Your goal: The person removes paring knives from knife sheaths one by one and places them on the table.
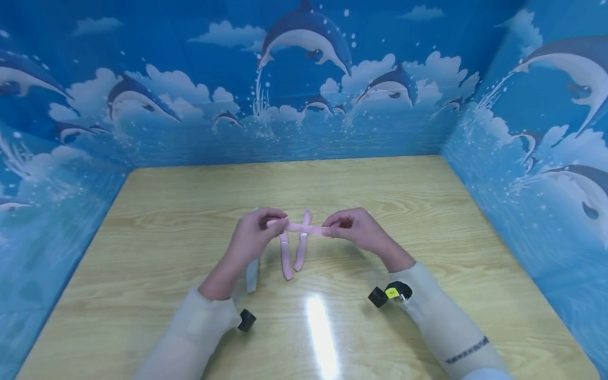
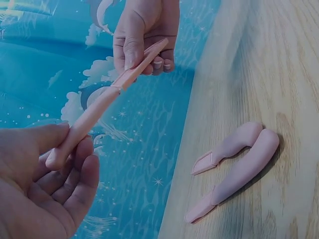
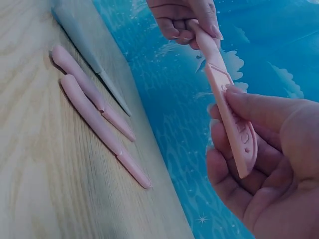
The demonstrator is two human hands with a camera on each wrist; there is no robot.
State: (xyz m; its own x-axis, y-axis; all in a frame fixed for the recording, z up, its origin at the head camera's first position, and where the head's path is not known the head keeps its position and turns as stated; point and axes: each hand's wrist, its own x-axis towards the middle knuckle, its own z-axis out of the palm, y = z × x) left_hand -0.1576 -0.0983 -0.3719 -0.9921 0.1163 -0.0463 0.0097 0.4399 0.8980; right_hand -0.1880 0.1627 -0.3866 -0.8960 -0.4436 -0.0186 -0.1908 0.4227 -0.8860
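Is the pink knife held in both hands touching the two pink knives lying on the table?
Apart. The left wrist view shows the held pink knife up in the air between both hands, with a clear gap to the two pink knives lying on the table.

Left hand [image 2: 45, 184] and right hand [image 2: 144, 35] pinching pink knife [image 2: 107, 97], two pink knives [image 2: 234, 167] on wooden table [image 2: 264, 64]

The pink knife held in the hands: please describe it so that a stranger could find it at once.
Look above the middle of the wooden table. The pink knife is held level between the left hand and the right hand. The two other pink knives lie flat on the table below it.
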